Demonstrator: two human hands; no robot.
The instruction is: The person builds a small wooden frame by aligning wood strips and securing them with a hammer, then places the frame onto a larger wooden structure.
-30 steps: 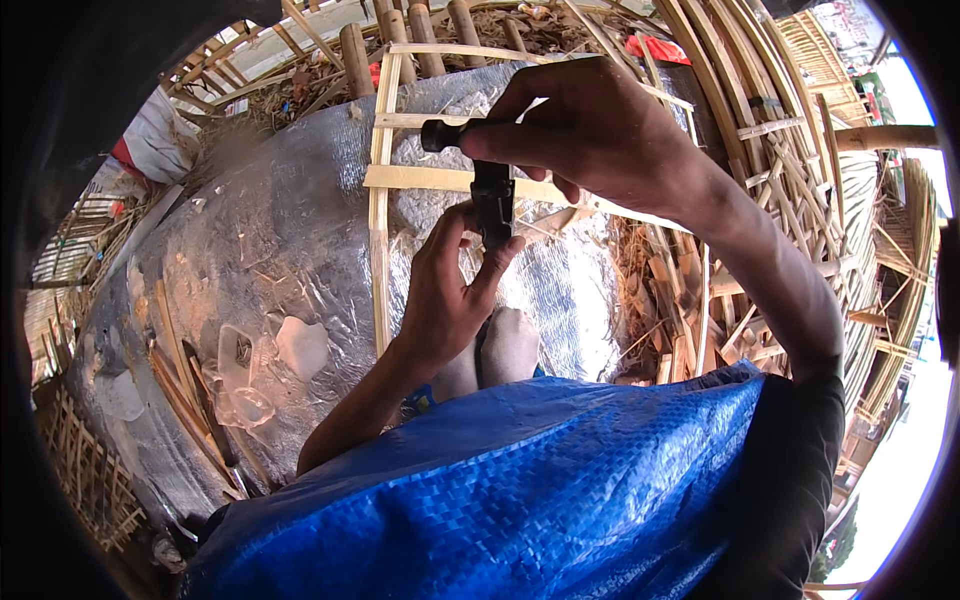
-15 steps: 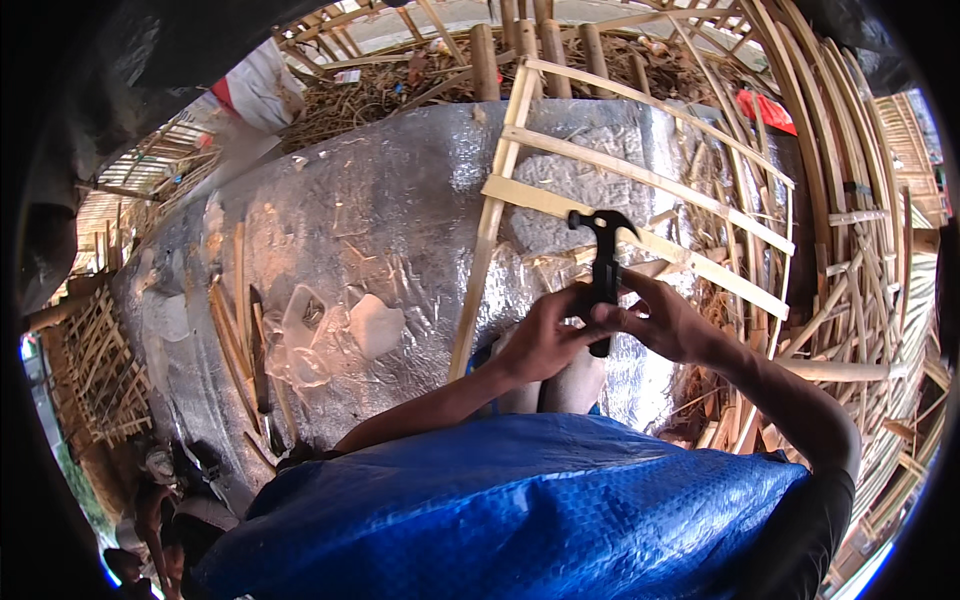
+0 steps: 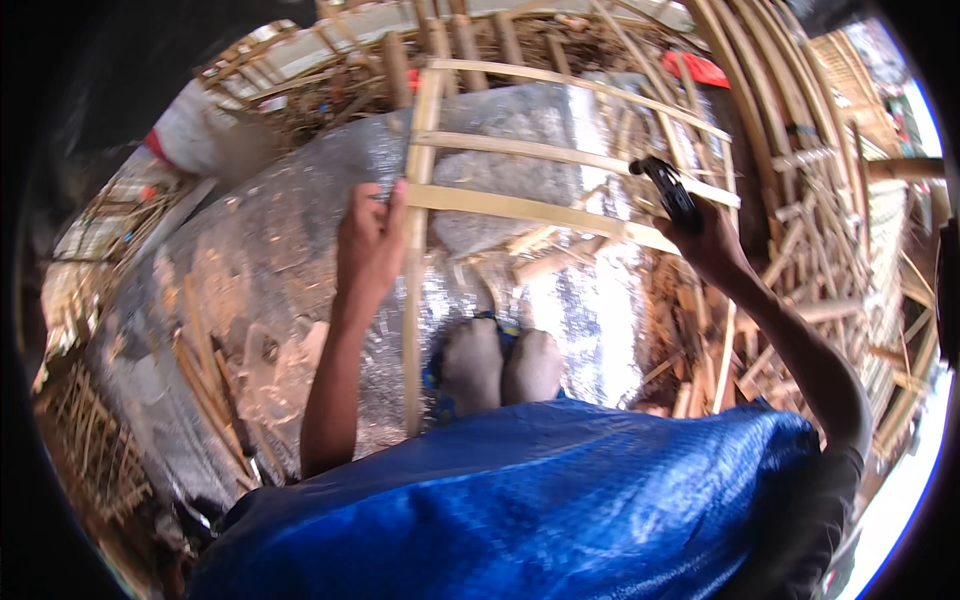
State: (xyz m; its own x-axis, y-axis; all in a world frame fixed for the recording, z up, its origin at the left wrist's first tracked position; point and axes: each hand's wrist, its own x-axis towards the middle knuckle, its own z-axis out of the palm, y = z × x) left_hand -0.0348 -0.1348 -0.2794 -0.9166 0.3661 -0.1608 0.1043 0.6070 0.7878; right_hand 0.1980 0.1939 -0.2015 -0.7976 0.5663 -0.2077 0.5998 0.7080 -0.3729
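Observation:
A claw hammer (image 3: 668, 188) with a black head and handle is gripped in my right hand (image 3: 706, 240), above the right side of a pale bamboo frame (image 3: 540, 208). The frame has several crosspieces joined to long side strips. My left hand (image 3: 370, 245) is raised beside the frame's left strip (image 3: 414, 300), close to the end of the nearest crosspiece. Its fingers are curled and the thumb points up; what they pinch, if anything, is too small to tell.
A blue tarp (image 3: 500, 500) covers my lap, and my feet (image 3: 500, 365) rest on a silvery sheet (image 3: 300, 190). Bamboo sticks (image 3: 210, 370) lie at left. Bundled bamboo poles (image 3: 760, 110) stand at right, near a red bag (image 3: 697, 68). Shavings lie beyond the sheet.
My hands have moved apart: the left went left to the frame's side strip, the right carried the hammer up and right. The hammer has left the left hand. The view has shifted.

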